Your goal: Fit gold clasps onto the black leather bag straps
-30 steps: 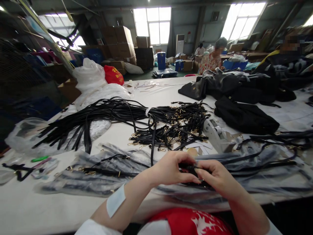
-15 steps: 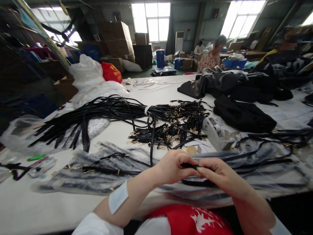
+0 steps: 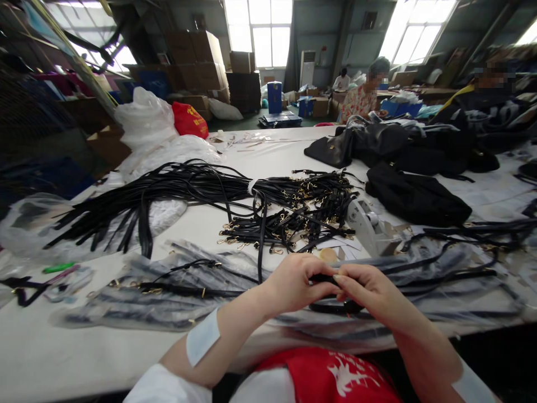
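Observation:
Close together over the near edge of the table, both hands pinch a black strap (image 3: 322, 278). My left hand (image 3: 300, 282) is closed around one part of it. The fingertips of my right hand (image 3: 364, 288) press on the strap just beside the left fingers. Part of the strap hangs in a dark loop below the hands, and the fingers hide the piece between them. Under the hands lie black straps in clear plastic sleeves (image 3: 155, 305). Just beyond is a pile of short black straps with gold clasps (image 3: 289, 224).
A bundle of long black straps (image 3: 168, 187) is tied with a white band. A white tape dispenser (image 3: 367, 226) stands right of the clasps. Black bags (image 3: 419, 196) are heaped at the right. Crumpled plastic (image 3: 146, 123) and a red bag (image 3: 188, 120) lie back left. Other people sit beyond.
My right hand has shifted slightly left against the left fingers. A dark bit of the strap now shows below the right fingers. The view has moved a little.

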`<state>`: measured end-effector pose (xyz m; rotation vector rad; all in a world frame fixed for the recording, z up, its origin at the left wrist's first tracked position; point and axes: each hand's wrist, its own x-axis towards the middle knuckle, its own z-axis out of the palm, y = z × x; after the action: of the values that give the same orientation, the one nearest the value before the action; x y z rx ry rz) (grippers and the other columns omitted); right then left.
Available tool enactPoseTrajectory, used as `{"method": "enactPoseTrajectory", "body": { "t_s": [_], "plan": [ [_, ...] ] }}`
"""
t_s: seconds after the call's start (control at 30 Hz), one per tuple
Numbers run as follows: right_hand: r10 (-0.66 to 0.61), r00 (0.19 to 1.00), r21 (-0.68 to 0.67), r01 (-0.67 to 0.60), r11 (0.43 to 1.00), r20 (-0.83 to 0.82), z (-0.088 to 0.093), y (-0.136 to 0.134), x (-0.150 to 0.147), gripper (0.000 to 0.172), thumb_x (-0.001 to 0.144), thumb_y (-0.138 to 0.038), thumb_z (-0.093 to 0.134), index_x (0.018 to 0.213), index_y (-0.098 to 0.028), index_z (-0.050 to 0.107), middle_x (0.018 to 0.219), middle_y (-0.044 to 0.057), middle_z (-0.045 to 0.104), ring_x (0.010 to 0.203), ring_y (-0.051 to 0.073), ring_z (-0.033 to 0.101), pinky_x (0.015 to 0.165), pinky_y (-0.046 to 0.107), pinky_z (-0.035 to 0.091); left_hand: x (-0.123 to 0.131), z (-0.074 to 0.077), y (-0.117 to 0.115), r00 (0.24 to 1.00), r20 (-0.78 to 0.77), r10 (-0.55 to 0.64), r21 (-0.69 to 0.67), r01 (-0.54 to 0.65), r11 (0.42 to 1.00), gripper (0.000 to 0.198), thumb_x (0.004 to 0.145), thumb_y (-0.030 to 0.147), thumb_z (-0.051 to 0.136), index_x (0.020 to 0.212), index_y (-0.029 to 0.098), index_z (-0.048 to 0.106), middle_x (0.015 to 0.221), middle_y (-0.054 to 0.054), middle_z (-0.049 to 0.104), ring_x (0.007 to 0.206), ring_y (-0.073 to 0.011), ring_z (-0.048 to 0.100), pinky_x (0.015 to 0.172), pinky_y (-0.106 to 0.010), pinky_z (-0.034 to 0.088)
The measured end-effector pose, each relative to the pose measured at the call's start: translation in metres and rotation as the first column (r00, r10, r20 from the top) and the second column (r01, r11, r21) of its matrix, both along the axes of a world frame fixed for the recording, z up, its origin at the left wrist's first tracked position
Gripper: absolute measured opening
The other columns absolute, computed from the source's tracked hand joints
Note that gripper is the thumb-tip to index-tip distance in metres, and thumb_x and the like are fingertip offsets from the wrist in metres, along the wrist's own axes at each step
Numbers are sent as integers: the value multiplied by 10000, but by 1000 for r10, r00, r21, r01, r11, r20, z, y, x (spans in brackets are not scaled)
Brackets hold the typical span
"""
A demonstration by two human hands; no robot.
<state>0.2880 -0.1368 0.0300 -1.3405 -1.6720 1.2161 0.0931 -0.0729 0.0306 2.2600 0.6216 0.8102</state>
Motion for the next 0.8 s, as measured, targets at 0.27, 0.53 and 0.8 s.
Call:
{"method": "enactPoseTrajectory", "body": {
  "t_s": [0.27, 0.53, 0.8],
  "plan": [
    [-19, 1000, 4, 19, 1000, 9, 6, 5, 8, 444, 893, -534, 576, 669, -151, 611, 602, 15, 570, 495, 92, 427, 451, 216, 309, -12, 12, 7, 996, 75, 51, 38, -54, 998, 199, 749, 304, 814, 887, 173, 753, 780, -33, 765, 684, -145, 688, 641, -217, 490],
    [29, 999, -56, -31, 998, -35, -1, 4, -6, 418, 906, -534, 552, 702, -169, 575, 550, -22, 500, 479, 96, 421, 457, 215, 330, -12, 1, -1, 990, 137, 35, 26, -39, 999, 176, 763, 282, 798, 885, 171, 736, 786, -38, 757, 698, -149, 684, 643, -224, 489],
    [66, 995, 102, -73, 992, 69, 8, 11, -9, 388, 939, -441, 536, 682, -160, 614, 605, 1, 541, 572, 116, 470, 526, 226, 356, -28, 22, 2, 998, 52, 36, 99, -41, 994, 183, 804, 309, 754, 903, 160, 712, 771, -37, 737, 658, -138, 647, 601, -223, 455]
  ]
}}
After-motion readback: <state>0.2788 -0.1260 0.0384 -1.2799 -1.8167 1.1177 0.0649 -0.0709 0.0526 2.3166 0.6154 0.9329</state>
